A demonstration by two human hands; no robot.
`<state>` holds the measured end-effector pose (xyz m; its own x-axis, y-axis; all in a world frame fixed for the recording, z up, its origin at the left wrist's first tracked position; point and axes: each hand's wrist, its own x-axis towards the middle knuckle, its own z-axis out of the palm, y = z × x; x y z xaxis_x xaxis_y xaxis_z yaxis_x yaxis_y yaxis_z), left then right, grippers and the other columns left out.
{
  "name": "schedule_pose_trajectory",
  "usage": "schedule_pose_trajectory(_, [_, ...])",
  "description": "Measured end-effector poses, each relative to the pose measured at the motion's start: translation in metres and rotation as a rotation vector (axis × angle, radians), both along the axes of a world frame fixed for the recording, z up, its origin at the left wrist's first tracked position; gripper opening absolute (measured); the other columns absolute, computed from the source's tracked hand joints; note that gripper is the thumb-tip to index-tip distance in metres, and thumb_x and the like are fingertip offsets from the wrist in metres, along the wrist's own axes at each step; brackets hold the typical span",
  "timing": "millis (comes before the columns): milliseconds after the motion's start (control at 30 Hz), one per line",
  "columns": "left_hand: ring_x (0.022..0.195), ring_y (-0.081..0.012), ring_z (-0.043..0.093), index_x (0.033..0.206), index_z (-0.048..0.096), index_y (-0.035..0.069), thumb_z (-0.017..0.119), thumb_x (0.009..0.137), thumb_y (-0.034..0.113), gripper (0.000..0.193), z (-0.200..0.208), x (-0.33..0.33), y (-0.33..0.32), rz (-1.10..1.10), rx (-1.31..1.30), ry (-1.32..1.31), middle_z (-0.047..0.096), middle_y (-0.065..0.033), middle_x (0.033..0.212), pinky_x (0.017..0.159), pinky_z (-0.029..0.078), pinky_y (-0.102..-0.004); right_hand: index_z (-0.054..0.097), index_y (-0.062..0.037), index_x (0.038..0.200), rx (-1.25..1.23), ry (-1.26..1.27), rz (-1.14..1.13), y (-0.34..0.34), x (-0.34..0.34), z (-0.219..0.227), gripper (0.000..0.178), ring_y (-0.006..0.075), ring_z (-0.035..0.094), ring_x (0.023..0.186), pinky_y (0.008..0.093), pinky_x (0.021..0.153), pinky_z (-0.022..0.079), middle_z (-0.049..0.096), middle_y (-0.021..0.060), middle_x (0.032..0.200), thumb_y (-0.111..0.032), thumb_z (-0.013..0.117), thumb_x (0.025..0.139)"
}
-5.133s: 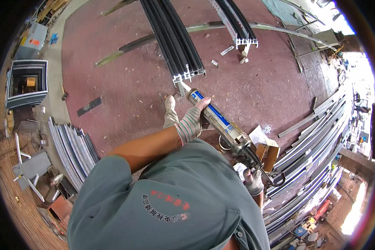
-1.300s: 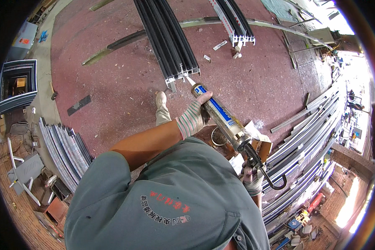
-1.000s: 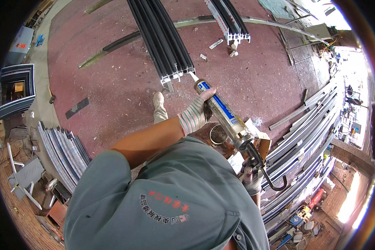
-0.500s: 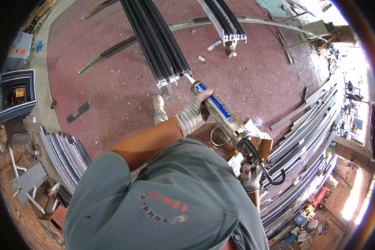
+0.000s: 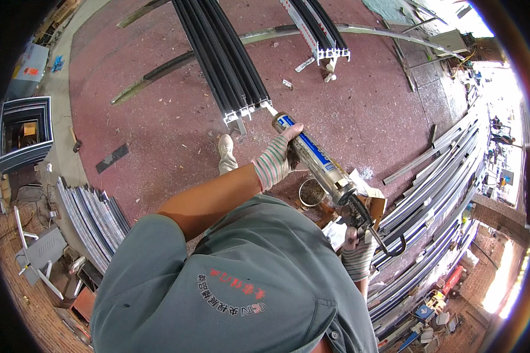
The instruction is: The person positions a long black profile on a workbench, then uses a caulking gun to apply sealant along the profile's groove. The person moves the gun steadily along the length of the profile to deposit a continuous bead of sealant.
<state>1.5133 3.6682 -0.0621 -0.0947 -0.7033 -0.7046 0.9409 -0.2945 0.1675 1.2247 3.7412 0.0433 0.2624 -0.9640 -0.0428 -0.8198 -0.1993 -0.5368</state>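
- L hand (image 5: 275, 159), striped glove: wrapped round fwd part of cartridge (image 5: 318, 159), thumb on top; fingers underneath mostly hidden.
- R hand (image 5: 356, 256), same type glove: closed at rear grip of caulking gun (image 5: 359, 209), low R, close to shirt (image 5: 235, 253); exact trigger contact n/v.
- Gun posn: held clear of floor (image 5: 347, 100), both hands on it. Long axis diag.: nozzle (image 5: 270, 108) fwd-L, hooked rod (image 5: 402, 244) back-R.
- Key relation: nozzle tip vs cut end of black profile bundle (image 5: 221, 56). Tip at R corner of that end; touching or just beside, can't tell.
- Bundle lies fwd + L of L hand. Its long axis runs away from person, steeper in view than gun's, so not dead in line.
- L hand much nearer bundle; R well back. My read: L aims, R works grip.
- 2nd bundle (image 5: 318, 29) fwd-R, well apart from nozzle.
- Beneath gun: bucket (image 5: 301, 194), approx. under cartridge's rear.
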Motion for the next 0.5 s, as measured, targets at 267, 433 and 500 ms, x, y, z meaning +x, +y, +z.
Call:
schedule_pose_trajectory(267, [0.075, -0.0248, 0.072, 0.103, 0.057, 0.008, 0.074, 0.09, 0.041, 0.04, 0.016, 0.004, 0.005, -0.048, -0.038, -0.015, 0.066, -0.0082, 0.086, 0.067, 0.065, -0.0439, 0.054, -0.0062, 0.096, 0.691, -0.744, -0.179, 0.009, -0.006, 0.019, 0.058, 0.0089, 0.043, 0.06, 0.0265, 0.054, 0.033, 0.05, 0.0012, 0.068, -0.063, 0.062, 0.091])
schedule_pose_trajectory(433, [0.076, -0.0254, 0.072, 0.102, 0.058, 0.007, 0.074, 0.091, 0.039, 0.037, 0.007, -0.003, 0.003, -0.025, -0.007, -0.001, 0.066, -0.0079, 0.087, 0.069, 0.065, -0.0438, 0.051, -0.0061, 0.087, 0.63, -0.796, -0.138, 0.003, 0.001, 0.019, 0.054, 0.009, 0.039, 0.054, 0.0272, 0.051, 0.029, 0.047, 0.0001, 0.063, -0.059, 0.062, 0.092])
schedule_pose_trajectory(500, [0.078, -0.0263, 0.072, 0.104, 0.057, 0.007, 0.074, 0.091, 0.038, 0.038, 0.0, -0.007, 0.003, -0.021, -0.007, 0.04, 0.066, -0.0079, 0.089, 0.07, 0.065, -0.045, 0.052, -0.0071, 0.084, 0.601, -0.768, -0.128, 0.001, -0.001, 0.018, 0.054, 0.0089, 0.037, 0.052, 0.0271, 0.049, 0.028, 0.044, -0.001, 0.061, -0.06, 0.059, 0.093])
